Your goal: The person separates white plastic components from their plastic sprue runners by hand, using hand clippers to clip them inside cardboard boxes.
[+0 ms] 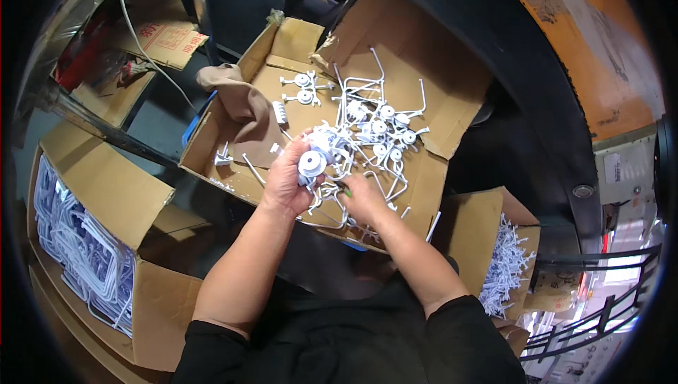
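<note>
My left hand (288, 178) is closed around a bunch of white plastic parts (311, 164) with round stepped discs and short arms, held above an opened cardboard box. Close by on the right, my right hand (364, 199) has its fingers curled at the lower edge of that bunch. A bit of green shows by its fingertips; what it belongs to is hidden. More white disc parts (381, 128) and bent white rods lie heaped just beyond my hands. Two disc parts (304, 89) sit apart at the far side of the box.
The flattened cardboard box (424, 190) holds a brown cloth (247, 112) at its left. Another box (166, 313) with bent white rods (85, 243) stands at lower left. At right, a box (473, 232) contains small white pieces (507, 267). A dark machine frame (522, 45) rises behind.
</note>
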The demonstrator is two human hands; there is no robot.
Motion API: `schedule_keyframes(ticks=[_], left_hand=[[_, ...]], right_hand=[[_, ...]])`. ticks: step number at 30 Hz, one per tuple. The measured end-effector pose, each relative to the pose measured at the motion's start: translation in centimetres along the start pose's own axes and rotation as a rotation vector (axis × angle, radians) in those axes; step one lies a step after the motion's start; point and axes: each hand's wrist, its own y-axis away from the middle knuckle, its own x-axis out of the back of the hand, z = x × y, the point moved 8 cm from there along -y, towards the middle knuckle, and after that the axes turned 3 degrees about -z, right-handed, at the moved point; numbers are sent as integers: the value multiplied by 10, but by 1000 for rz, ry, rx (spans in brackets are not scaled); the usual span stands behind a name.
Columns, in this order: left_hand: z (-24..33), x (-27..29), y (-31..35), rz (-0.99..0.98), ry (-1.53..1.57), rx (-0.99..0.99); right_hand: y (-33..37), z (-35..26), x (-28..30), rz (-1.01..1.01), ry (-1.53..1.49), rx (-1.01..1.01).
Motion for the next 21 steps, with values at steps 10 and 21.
schedule_keyframes(ticks=[10, 21], left_hand=[[-5, -32, 7, -177, 45, 58], [-18, -16, 23, -330, -201, 103]], right_hand=[[30, 36, 44, 485, -498, -137], [228, 85, 140, 912, -625, -69]])
